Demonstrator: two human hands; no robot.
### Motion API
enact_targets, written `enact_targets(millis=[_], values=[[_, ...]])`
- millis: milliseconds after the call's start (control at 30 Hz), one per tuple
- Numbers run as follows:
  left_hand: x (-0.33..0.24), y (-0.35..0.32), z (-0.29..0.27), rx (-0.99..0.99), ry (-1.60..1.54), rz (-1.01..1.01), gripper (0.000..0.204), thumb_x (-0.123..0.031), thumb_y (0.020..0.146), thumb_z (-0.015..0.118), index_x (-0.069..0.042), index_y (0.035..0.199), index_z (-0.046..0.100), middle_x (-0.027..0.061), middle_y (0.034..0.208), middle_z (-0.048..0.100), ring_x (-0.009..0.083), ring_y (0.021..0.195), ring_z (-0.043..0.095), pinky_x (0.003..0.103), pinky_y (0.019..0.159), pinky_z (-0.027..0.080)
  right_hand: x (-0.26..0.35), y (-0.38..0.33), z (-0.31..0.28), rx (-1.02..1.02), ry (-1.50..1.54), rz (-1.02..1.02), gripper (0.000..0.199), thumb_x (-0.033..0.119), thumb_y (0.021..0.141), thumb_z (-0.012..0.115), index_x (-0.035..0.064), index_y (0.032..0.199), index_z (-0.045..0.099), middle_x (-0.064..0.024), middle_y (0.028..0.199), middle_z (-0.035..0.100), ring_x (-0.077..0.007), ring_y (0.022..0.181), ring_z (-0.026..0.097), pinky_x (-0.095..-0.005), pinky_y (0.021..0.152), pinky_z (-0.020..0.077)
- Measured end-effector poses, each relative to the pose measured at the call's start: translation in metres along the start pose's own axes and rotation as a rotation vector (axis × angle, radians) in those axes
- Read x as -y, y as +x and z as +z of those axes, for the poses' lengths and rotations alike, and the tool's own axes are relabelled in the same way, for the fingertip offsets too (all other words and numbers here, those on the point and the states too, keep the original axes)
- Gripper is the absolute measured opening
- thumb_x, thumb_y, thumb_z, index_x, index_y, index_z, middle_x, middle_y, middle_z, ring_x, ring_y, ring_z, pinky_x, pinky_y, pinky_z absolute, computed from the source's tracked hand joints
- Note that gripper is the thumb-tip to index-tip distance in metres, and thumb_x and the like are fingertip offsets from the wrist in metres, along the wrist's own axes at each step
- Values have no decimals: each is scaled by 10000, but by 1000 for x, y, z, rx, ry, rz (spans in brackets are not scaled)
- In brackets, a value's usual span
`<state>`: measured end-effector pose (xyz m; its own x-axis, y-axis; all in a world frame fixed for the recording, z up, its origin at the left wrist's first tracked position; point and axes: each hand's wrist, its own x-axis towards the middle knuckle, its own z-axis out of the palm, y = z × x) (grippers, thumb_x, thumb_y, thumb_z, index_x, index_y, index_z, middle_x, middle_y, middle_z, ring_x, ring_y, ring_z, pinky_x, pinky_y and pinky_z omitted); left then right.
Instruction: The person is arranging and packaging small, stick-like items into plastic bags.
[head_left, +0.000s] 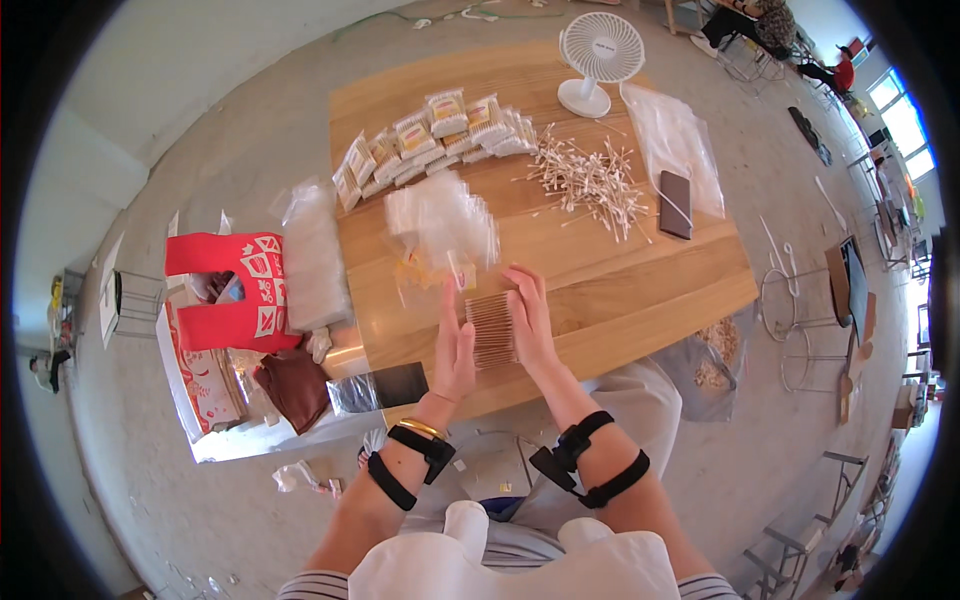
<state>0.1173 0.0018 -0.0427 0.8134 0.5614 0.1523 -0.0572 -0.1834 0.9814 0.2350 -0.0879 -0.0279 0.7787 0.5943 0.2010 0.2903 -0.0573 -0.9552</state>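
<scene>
Between my two hands, near the table's front edge, is a neat stack of cotton swabs (490,335) with their sticks lying crosswise. My left hand (457,345) presses against its left side, fingers straight and pointing away from me. On the other side my right hand (532,318) holds it with bent fingers. Just beyond my left fingertips lies a clear bag with a small printed label (462,277). Farther off is a pile of empty clear bags (440,220). Loose cotton swabs (595,185) are heaped at the back right, and filled swab packs (412,135) are stacked at the back left.
A white fan (602,55) stands at the wooden table's (560,285) far edge. At the right lie a plastic sheet (680,140) and a dark phone-like slab (675,205). Bundled clear bags (315,260) and a red bag (235,290) are left. A sack of swabs (712,365) sits lower right.
</scene>
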Motion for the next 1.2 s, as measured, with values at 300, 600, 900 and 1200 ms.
enact_targets(millis=[300, 600, 900, 1200], values=[[-24, -27, -18, 136, 639, 139, 727, -308, 1026, 462, 52, 1569, 140, 275, 1627, 163, 426, 1523, 128, 486, 1231, 135, 12, -23, -37, -55, -234, -22, 308, 38, 996, 439, 30, 1278, 563, -203, 1337, 502, -367, 1274, 483, -411, 1086, 388], [-13, -31, 14, 63, 210, 53, 773, -344, 1020, 457, 61, 1572, 97, 262, 1649, 89, 420, 1537, 40, 485, 1236, 57, 15, -59, 19, -54, -5, -28, 454, 106, 976, 437, 46, 1426, 460, -219, 1503, 349, -393, 1433, 317, -458, 1168, 289], [-23, -50, -27, -89, 92, 15, 724, -89, 857, 499, 27, 1533, 266, 232, 1580, 286, 357, 1488, 241, 418, 1221, 165, 17, -63, -34, 9, -285, 88, 387, -57, 836, 531, 48, 1204, 590, -185, 1243, 524, -394, 1171, 489, -476, 1024, 408], [-56, -84, -18, 205, 558, 71, 523, -33, 755, 604, -15, 1273, 534, 185, 1338, 524, 387, 1254, 482, 466, 1086, 378, 29, -56, -21, 190, -671, -195, 392, 5, 800, 633, 93, 1182, 637, -155, 1305, 490, -394, 1225, 457, -514, 1055, 389]])
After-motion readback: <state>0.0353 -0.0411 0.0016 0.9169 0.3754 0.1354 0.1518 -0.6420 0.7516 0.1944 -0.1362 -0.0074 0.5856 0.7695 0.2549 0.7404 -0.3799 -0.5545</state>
